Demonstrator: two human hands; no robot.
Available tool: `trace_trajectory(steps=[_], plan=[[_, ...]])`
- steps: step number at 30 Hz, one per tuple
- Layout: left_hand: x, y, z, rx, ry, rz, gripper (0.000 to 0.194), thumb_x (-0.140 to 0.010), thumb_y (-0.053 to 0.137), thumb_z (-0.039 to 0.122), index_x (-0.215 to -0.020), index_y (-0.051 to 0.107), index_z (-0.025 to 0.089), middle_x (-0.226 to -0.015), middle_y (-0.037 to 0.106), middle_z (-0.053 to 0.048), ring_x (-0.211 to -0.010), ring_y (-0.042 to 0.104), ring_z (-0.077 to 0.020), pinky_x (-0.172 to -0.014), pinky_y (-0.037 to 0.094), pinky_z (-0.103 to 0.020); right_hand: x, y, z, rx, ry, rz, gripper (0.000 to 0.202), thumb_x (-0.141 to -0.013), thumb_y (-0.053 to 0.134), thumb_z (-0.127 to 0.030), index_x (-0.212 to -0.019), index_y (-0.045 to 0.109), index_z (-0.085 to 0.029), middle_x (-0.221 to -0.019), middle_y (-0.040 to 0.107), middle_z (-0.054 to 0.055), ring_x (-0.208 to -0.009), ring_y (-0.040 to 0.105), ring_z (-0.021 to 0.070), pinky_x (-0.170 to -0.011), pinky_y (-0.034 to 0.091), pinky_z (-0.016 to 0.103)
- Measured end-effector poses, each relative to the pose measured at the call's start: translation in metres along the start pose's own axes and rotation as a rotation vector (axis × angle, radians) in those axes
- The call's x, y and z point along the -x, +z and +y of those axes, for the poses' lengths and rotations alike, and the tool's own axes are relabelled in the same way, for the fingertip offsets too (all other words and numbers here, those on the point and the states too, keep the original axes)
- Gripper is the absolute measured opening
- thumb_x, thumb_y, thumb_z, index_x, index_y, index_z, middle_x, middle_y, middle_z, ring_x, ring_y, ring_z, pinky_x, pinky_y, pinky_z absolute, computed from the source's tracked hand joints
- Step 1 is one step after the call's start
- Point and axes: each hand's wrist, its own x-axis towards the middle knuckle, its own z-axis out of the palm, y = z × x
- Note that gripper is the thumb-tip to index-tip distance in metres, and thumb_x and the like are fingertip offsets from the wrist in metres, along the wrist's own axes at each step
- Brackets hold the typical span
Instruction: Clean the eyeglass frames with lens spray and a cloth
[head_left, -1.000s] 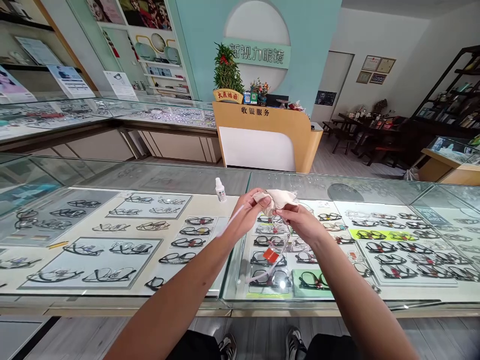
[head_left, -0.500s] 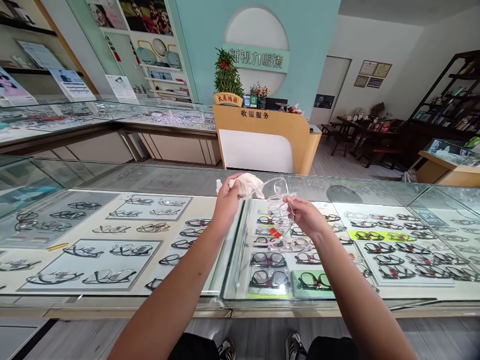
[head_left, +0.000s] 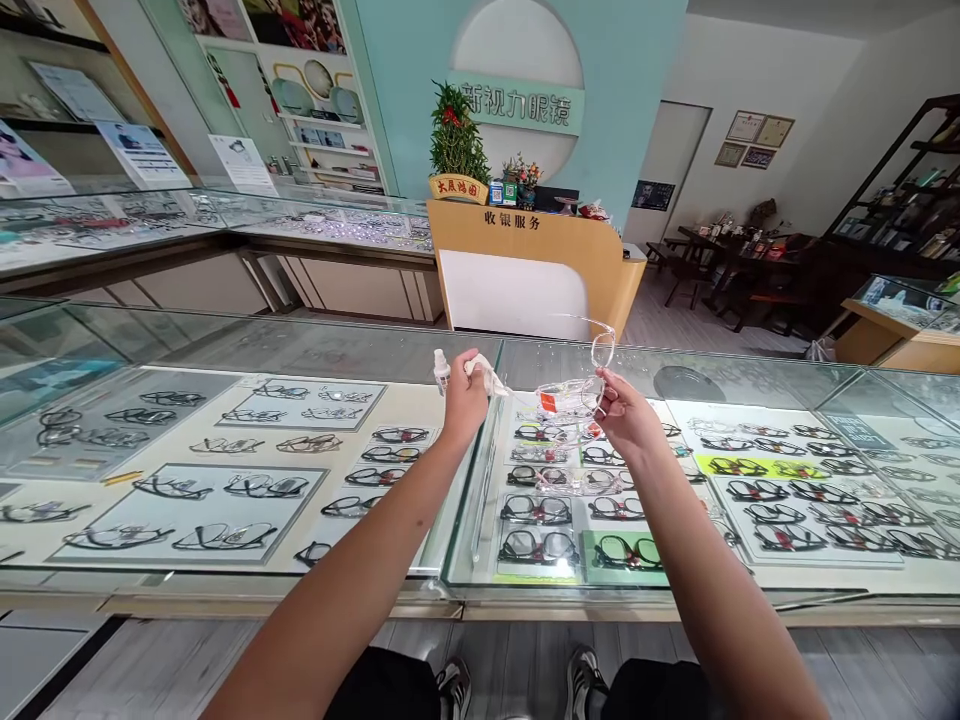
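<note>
My left hand (head_left: 466,402) is closed around a crumpled whitish cloth (head_left: 489,376). A small white bottle (head_left: 440,368) sticks out on the far left side of the same hand, apparently gripped with the cloth. In my right hand (head_left: 627,412), fingertips pinch a pair of clear-framed eyeglasses (head_left: 603,348) near the middle of the frame. The glasses are held upright on edge, one lens above the other, with the temples pointing left. An orange tag (head_left: 548,401) hangs at the lower temple. Whether the cloth's tip touches that temple I cannot tell.
Below my hands runs a glass display case (head_left: 480,560) with rows of eyeglasses (head_left: 536,510) inside. A yellow pencil-like stick (head_left: 122,478) lies at the left. Beyond stands a wooden service counter (head_left: 525,225) with a potted plant (head_left: 456,140).
The right hand has raised and turned the eyeglasses on edge, shifting slightly right. The left hand's cloth has come away from the upper frame, and the bottle shows more clearly.
</note>
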Motion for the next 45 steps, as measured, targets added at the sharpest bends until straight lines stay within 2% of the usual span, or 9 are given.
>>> trace_trajectory(steps=[6, 10, 13, 15, 17, 24, 36, 40, 45], plan=[[0.004, 0.011, 0.004, -0.049, -0.222, 0.016, 0.053, -0.098, 0.066, 0.049, -0.142, 0.052, 0.024, -0.151, 0.058, -0.021, -0.145, 0.054, -0.0338, -0.117, 0.042, -0.050, -0.005, -0.005, 0.002, -0.018, -0.022, 0.044, 0.044, -0.067, 0.089, -0.056, -0.101, 0.076, -0.029, -0.065, 0.035, -0.006, -0.059, 0.032, 0.0137, -0.060, 0.027, 0.033], [0.028, 0.014, 0.029, -0.186, 0.168, 0.204, 0.050, -0.100, 0.065, 0.040, -0.146, 0.053, 0.024, -0.155, 0.055, -0.018, -0.152, 0.044, -0.0332, -0.128, 0.030, -0.051, -0.009, -0.009, 0.005, -0.075, -0.029, 0.156, 0.045, -0.066, 0.089, -0.053, -0.103, 0.076, -0.030, -0.063, 0.035, -0.007, -0.059, 0.030, 0.0143, -0.061, 0.026, 0.034], [0.056, 0.019, 0.046, -0.236, 0.476, -0.022, 0.044, -0.101, 0.065, 0.037, -0.144, 0.061, 0.025, -0.113, 0.071, -0.008, -0.113, 0.066, -0.0263, -0.111, 0.046, -0.042, -0.009, -0.008, 0.007, -0.134, -0.025, 0.223, 0.047, -0.065, 0.090, -0.051, -0.105, 0.077, -0.030, -0.064, 0.036, -0.007, -0.060, 0.030, 0.0134, -0.060, 0.026, 0.033], [0.072, 0.026, 0.052, -0.276, 0.544, -0.296, 0.044, -0.102, 0.066, 0.038, -0.145, 0.063, 0.027, -0.092, 0.070, -0.003, -0.088, 0.066, -0.0212, -0.094, 0.051, -0.037, -0.006, -0.004, 0.010, -0.133, -0.023, 0.212, 0.046, -0.066, 0.089, -0.051, -0.105, 0.077, -0.029, -0.065, 0.038, -0.007, -0.059, 0.029, 0.0130, -0.059, 0.025, 0.032], [0.082, 0.033, 0.053, -0.322, 0.576, -0.443, 0.047, -0.104, 0.066, 0.041, -0.149, 0.062, 0.028, -0.093, 0.072, -0.002, -0.081, 0.065, -0.0189, -0.086, 0.052, -0.034, -0.003, 0.002, 0.012, -0.125, -0.016, 0.184, 0.046, -0.066, 0.089, -0.051, -0.104, 0.077, -0.029, -0.066, 0.039, -0.006, -0.059, 0.029, 0.0130, -0.058, 0.024, 0.032], [0.075, 0.040, 0.042, -0.402, 0.732, -0.322, 0.030, -0.107, 0.062, 0.043, -0.128, 0.070, 0.023, -0.103, 0.076, -0.006, -0.091, 0.071, -0.0201, -0.086, 0.056, -0.035, 0.006, 0.016, 0.016, -0.158, 0.044, 0.128, 0.045, -0.064, 0.093, -0.049, -0.101, 0.081, -0.028, -0.068, 0.048, -0.006, -0.061, 0.032, 0.0116, -0.057, 0.027, 0.029], [0.062, 0.028, 0.050, -0.354, 0.713, -0.299, 0.026, -0.107, 0.062, 0.046, -0.106, 0.073, 0.023, -0.098, 0.078, -0.005, -0.082, 0.068, -0.0180, -0.084, 0.052, -0.034, 0.005, 0.018, 0.022, -0.148, 0.064, 0.088, 0.045, -0.062, 0.094, -0.047, -0.099, 0.080, -0.025, -0.068, 0.049, -0.007, -0.060, 0.036, 0.0108, -0.056, 0.028, 0.029], [0.058, 0.021, 0.057, -0.341, 0.695, -0.340, 0.025, -0.106, 0.063, 0.045, -0.102, 0.073, 0.023, -0.094, 0.076, -0.003, -0.084, 0.067, -0.0180, -0.083, 0.050, -0.033, 0.005, 0.018, 0.021, -0.087, -0.001, 0.057, 0.041, -0.065, 0.091, -0.047, -0.096, 0.077, -0.024, -0.075, 0.056, -0.004, -0.063, 0.041, 0.0112, -0.059, 0.031, 0.028], [0.055, 0.012, 0.072, -0.263, 0.558, -0.402, 0.023, -0.103, 0.069, 0.046, -0.099, 0.073, 0.023, -0.093, 0.074, -0.003, -0.085, 0.065, -0.0176, -0.082, 0.049, -0.032, -0.009, 0.001, 0.014, 0.008, -0.208, 0.215, 0.038, -0.075, 0.076, -0.047, -0.107, 0.069, -0.029, -0.098, 0.071, 0.000, -0.089, 0.063, 0.0187, -0.072, 0.044, 0.030]])
